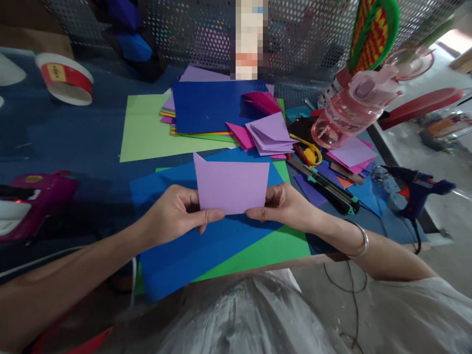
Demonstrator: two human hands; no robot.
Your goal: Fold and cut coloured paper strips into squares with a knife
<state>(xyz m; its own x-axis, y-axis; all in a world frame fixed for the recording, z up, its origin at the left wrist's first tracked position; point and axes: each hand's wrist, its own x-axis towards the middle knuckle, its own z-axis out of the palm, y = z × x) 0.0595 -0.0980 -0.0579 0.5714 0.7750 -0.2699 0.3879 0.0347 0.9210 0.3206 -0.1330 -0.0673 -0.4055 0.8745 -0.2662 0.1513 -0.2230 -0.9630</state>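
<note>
A folded sheet of lilac paper point(233, 187) is held up between both hands, its upper left corner sticking out from behind the front layer. My left hand point(179, 211) pinches its lower left corner, thumb in front and fingers behind. At the lower right corner, my right hand point(283, 209) grips it the same way. Below lies a blue sheet point(177, 260) over a green sheet point(254, 258). Just beyond are folded lilac pieces point(271, 133) and a pink folded piece point(241, 136), beside a stack topped by dark blue paper point(210, 105).
To the right lie a utility knife point(328, 189), yellow-handled scissors point(312, 153), a pink bottle point(354, 110) and a glue gun point(420, 187). A purple device point(44, 201) and a paper cup point(66, 78) stand left. A perforated metal panel point(191, 34) rises behind.
</note>
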